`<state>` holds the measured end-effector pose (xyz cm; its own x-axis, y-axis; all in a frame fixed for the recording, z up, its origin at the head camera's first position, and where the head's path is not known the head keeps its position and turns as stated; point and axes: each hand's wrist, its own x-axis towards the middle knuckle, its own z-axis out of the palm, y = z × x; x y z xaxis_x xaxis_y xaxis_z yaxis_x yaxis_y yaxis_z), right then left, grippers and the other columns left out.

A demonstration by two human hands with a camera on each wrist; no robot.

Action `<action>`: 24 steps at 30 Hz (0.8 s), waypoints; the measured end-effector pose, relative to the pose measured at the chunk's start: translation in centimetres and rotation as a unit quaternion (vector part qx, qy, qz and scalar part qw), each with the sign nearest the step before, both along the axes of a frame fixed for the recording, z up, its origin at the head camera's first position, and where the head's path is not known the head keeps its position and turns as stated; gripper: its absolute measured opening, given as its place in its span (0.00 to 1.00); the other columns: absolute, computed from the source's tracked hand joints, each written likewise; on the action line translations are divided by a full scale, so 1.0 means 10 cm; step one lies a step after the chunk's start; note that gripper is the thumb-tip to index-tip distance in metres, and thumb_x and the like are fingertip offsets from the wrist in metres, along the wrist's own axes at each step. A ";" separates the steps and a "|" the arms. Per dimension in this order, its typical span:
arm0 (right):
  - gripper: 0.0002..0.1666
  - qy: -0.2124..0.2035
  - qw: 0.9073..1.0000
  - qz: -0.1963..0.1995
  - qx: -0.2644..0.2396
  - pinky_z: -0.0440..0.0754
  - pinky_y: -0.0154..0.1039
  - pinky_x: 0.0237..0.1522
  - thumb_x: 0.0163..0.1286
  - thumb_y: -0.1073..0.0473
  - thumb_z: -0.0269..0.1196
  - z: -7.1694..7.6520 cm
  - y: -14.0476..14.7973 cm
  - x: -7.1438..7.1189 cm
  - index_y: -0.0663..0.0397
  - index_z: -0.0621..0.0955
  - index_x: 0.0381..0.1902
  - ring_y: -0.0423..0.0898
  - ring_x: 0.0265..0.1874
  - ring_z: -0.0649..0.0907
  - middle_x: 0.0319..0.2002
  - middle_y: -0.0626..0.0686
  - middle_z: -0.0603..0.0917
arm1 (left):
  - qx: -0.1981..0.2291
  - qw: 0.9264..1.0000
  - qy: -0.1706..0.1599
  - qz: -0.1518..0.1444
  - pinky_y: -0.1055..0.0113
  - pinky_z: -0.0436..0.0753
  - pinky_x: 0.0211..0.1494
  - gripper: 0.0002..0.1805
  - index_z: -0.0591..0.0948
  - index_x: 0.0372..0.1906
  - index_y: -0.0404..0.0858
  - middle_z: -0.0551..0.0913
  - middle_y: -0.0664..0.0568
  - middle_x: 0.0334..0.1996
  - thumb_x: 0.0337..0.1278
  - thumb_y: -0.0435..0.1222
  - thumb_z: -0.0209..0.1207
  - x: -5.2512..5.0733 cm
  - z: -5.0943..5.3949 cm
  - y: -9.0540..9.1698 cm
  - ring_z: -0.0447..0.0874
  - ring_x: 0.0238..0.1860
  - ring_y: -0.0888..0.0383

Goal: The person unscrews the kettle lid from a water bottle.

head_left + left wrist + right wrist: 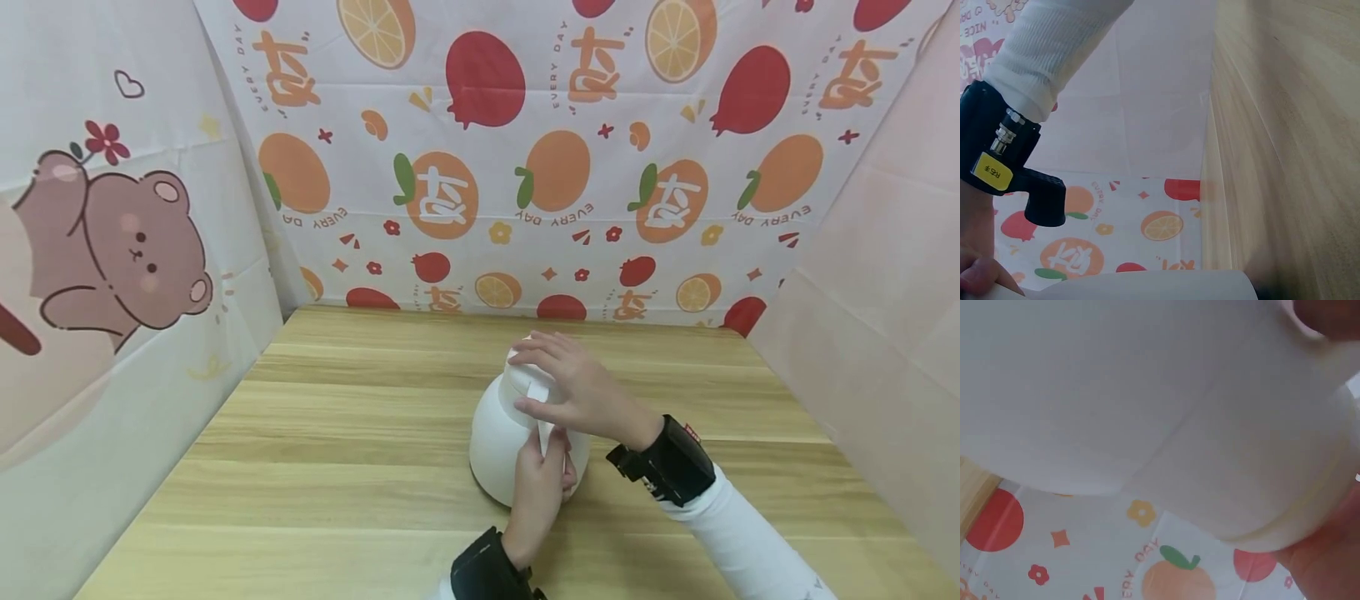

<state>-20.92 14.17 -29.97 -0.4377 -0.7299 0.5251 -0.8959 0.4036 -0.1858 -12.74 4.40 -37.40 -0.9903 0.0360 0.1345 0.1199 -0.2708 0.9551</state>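
A white thermos jug [491,446] stands upright on the wooden tabletop, its handle [545,429] facing me. My left hand [536,496] grips that handle low down, thumb on top of it. Over the jug's neck is my right hand [581,387], its fingers and thumb curved around the lid [519,377]. In the right wrist view the jug's pale body [1085,412] fills most of the picture, and part of a hand wraps the rim at the lower right. The left wrist view catches only a strip of the jug [1166,285] along its bottom edge.
The wooden tabletop [337,467] extends to both sides of the jug. Behind it hangs a fruit-print cloth [487,217]. A cloth with a pink bear [142,250] covers the left side, and a plain pale cloth [885,317] the right.
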 end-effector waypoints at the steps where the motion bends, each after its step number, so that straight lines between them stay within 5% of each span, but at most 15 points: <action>1: 0.27 0.003 1.000 -0.004 0.001 0.56 0.55 0.62 0.62 0.43 0.59 0.00 0.00 0.01 0.54 0.77 0.52 0.52 0.62 0.65 0.57 0.54 0.73 | 0.000 1.000 0.000 0.000 0.76 0.57 0.12 0.13 0.67 0.27 0.33 0.59 0.54 0.07 0.71 0.33 0.41 0.00 0.00 0.00 0.55 0.07 0.66; 7: 0.22 -0.013 0.999 0.035 -0.011 0.54 0.54 0.63 0.56 0.56 0.62 0.00 0.08 -0.01 0.54 0.77 0.50 0.54 0.61 0.66 0.56 0.54 0.74 | 0.003 1.000 0.019 0.004 0.76 0.57 0.11 0.15 0.67 0.28 0.34 0.61 0.55 0.08 0.71 0.37 0.42 0.01 -0.02 0.01 0.55 0.07 0.66; 13: 0.25 -0.078 0.992 0.087 -0.054 0.62 0.58 0.57 0.48 0.70 0.59 0.03 0.20 -0.04 0.54 0.77 0.47 0.55 0.58 0.68 0.55 0.56 0.74 | -0.002 0.999 0.045 0.012 0.77 0.58 0.10 0.16 0.68 0.29 0.32 0.62 0.55 0.08 0.71 0.39 0.43 0.03 -0.03 0.00 0.57 0.07 0.67; 24: 0.27 -0.140 0.988 0.068 0.008 0.69 0.52 0.54 0.50 0.73 0.55 0.18 0.21 -0.01 0.51 0.75 0.50 0.50 0.59 0.67 0.56 0.52 0.71 | -0.001 0.999 0.038 0.004 0.77 0.59 0.11 0.15 0.68 0.28 0.31 0.61 0.54 0.08 0.71 0.35 0.42 0.02 -0.01 0.00 0.57 0.07 0.66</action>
<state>-21.06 16.28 -28.13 -0.4615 -0.7989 0.3857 -0.8563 0.2876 -0.4289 -12.55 4.40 -37.47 -0.9776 0.0278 0.2086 0.1939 -0.2668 0.9441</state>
